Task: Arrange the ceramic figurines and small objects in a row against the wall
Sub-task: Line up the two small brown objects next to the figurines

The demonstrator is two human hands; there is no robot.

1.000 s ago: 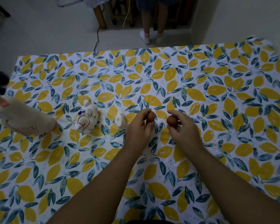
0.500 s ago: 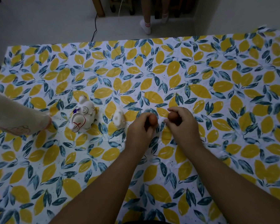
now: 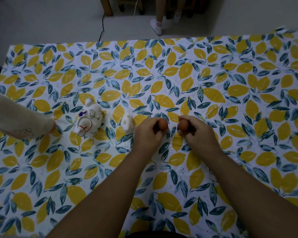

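Now the left hand [image 3: 149, 133] pinches one brown egg [image 3: 163, 124] & the right hand [image 3: 199, 133] pinches another brown egg [image 3: 182, 125], both low over the tablecloth [image 3: 213, 74], beside the small white figurine [image 3: 127, 123].

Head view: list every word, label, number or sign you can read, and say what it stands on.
None readable.
Cat figurine: red and purple painted marks, no legible characters.
Large figurine at the left edge: faint pink drawing, no text.
Tablecloth: lemon and leaf print only.
Sock: red stripes, no lettering.

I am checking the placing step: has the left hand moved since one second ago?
Yes. The left hand with its brown ball came down toward the cloth, beside the small white figurine.
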